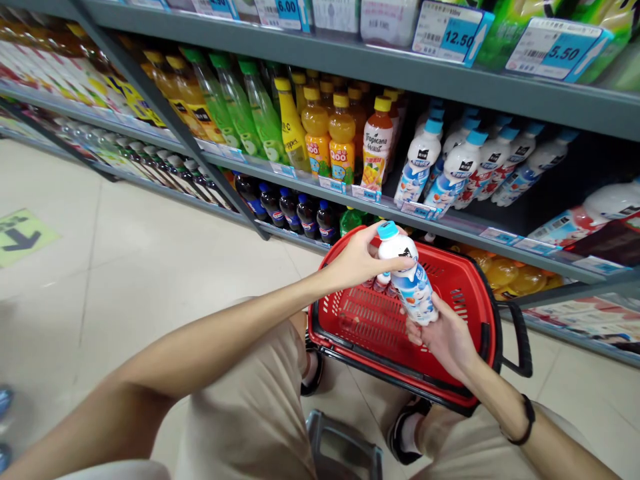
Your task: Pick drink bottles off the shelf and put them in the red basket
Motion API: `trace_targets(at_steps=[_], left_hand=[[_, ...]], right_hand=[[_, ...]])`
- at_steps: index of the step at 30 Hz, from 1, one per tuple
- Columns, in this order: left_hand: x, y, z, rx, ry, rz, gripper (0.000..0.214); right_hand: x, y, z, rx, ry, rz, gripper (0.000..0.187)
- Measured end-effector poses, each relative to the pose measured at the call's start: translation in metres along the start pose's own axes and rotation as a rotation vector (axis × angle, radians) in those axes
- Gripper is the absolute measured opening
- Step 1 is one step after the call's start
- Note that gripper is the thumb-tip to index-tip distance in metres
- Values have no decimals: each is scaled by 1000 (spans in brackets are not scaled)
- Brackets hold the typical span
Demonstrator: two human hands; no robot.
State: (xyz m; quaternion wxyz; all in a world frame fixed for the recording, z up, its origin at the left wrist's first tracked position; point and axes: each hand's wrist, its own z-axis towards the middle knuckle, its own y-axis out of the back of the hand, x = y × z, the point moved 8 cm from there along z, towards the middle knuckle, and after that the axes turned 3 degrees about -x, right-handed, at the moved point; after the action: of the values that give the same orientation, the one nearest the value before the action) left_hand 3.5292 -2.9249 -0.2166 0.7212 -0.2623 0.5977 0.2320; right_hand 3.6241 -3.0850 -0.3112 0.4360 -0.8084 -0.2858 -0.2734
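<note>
I hold a white drink bottle [407,277] with a blue cap above a red shopping basket [465,293]. My left hand [357,257] grips the bottle's upper part, just under the cap. My right hand [443,333] cups its lower end from below. The bottle tilts, cap up and to the left. Beneath my left hand, more bottles of the same kind [383,281] lie in the basket, partly hidden. On the shelf straight ahead stand matching white bottles [460,163] with blue caps.
Grey shelves [450,80] carry orange juice bottles [343,137], green bottles [240,107] and dark cola bottles [300,213]. Price tags [453,30] line the top shelf edge. The basket's black handle [520,340] hangs at its right. A stool [345,447] is under me. A floor arrow [20,237] lies left.
</note>
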Motion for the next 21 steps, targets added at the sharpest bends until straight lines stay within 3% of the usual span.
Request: trace_targets(at_steps=[21], left_hand=[[-1, 0, 1, -3, -15, -4, 52]], right_hand=[[0, -2, -2, 20, 0, -79, 46]])
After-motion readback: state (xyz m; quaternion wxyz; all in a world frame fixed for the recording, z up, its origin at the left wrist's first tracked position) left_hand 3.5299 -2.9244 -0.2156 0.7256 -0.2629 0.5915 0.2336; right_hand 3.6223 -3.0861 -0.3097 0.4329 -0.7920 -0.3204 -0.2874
